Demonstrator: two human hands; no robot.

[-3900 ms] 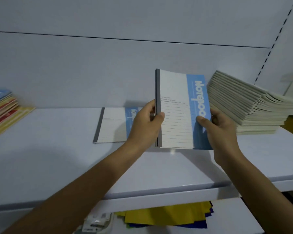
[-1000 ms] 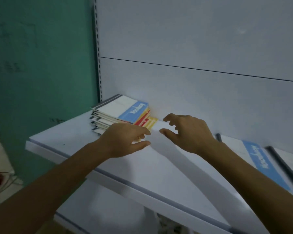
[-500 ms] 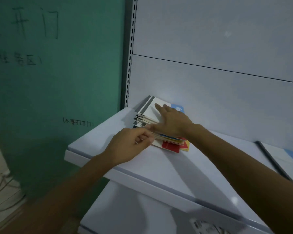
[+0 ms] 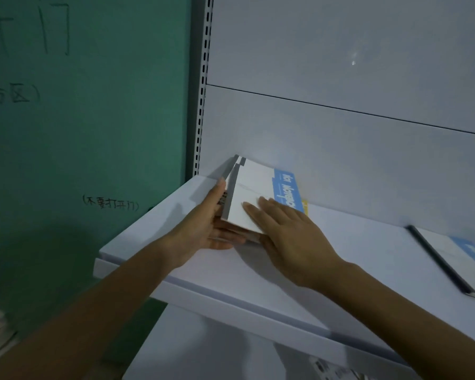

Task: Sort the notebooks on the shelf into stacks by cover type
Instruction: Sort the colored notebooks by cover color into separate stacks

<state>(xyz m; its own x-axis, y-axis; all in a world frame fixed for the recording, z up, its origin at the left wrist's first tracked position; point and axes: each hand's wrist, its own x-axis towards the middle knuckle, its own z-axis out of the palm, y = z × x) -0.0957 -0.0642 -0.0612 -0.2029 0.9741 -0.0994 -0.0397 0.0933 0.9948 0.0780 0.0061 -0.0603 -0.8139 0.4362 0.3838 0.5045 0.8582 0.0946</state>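
Likely light, floppy, slick: stack (image 4: pixel 254 187) best gripped at the spines (image 4: pixel 229 200), where left hand (image 4: pixel 200 226) is laid straight-fingered, right hand (image 4: pixel 288 234) pressed flat on top.

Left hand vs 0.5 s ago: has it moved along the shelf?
Yes. The left hand has gone further back along the shelf, toward the slotted upright: from the front edge of the notebook stack to its left side.

Lower covers in the stack (image 4: pixel 225 201) hide under the top notebook (image 4: pixel 254 182); the right notebook (image 4: pixel 450 259) runs off the picture's edge.
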